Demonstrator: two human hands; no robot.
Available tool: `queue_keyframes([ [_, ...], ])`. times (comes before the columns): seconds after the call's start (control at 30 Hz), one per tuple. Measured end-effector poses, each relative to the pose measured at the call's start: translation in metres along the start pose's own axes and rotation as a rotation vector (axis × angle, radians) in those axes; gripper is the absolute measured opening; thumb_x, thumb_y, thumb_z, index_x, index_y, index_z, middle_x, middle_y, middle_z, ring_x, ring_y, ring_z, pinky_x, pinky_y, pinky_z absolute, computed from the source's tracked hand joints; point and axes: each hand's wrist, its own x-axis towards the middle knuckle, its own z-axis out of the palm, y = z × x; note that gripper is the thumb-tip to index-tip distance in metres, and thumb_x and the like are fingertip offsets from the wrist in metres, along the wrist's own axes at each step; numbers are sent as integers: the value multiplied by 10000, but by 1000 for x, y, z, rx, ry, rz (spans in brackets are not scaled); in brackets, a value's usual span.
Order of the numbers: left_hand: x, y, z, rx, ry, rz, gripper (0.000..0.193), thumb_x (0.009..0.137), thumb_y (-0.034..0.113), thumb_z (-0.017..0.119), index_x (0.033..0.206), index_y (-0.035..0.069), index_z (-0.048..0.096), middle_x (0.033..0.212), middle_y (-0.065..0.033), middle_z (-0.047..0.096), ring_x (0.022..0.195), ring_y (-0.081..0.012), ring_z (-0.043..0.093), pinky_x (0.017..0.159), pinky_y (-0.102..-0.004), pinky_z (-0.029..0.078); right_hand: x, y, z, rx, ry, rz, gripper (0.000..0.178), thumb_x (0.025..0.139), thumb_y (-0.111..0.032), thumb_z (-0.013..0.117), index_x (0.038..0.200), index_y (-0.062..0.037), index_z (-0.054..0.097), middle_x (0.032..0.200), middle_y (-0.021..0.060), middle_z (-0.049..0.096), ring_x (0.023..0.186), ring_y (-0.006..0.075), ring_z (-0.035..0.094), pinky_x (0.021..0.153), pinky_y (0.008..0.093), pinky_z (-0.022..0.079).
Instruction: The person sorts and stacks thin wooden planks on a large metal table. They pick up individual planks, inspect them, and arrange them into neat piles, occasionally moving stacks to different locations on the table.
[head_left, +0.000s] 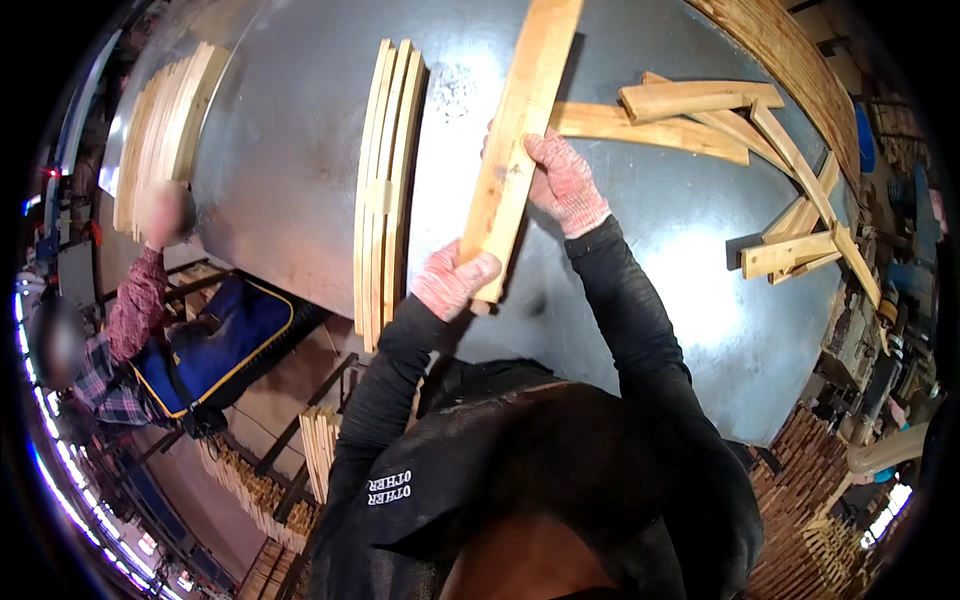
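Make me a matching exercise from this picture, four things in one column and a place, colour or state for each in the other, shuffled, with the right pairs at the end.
Things
1. Long flat wooden plank
2. Smaller row of narrow pale wooden strips
3. Knitted fabric gloves
4. Loose light-brown wooden pieces

Descriptions
A. Mottled red and white
B. Scattered, some crossing, on the right of the grey metal tabletop
C. Gripped by the left hand and right hand
D. Side by side, just left of the left hand

Pairs: 1-C, 2-D, 3-A, 4-B

Two lines of white lettering [390, 488] mark the black top [560, 440].
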Motion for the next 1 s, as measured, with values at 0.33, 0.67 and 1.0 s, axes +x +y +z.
queue_keyframes([
  [0.33, 19, 12, 2, 595, 423, 6, 284, 878, 235, 668, 1071, 28, 649, 845, -68, 691, 715, -126, 625, 640, -293, 499, 70, -184, -95, -1611, 1758, 55, 1074, 732, -580, 705, 1457, 29, 199, 1489, 362, 208, 1336, 472, 330, 1119, 549, 224],
  [0.67, 41, -30, 35, 149, 226, -165, 415, 923, 347, 621, 1172, 15, 594, 865, -65, 657, 734, -147, 619, 551, -301, 508, -82, -17, 2, -1073, 592, -247, 735, 913, -248, 608, 1511, -48, 231, 1465, 229, 375, 1371, 358, 348, 1117, 438, 363],
  [1.0, 20, -20, 46, 84, 280, -106, 460, 851, 197, 720, 1220, -24, 557, 961, -69, 666, 803, -136, 611, 713, -278, 514, -19, -242, -107, -2574, 392, -367, 1088, 621, -469, 813, 1487, -64, 295, 1495, 210, 367, 1417, 347, 302, 1177, 521, 161],
])
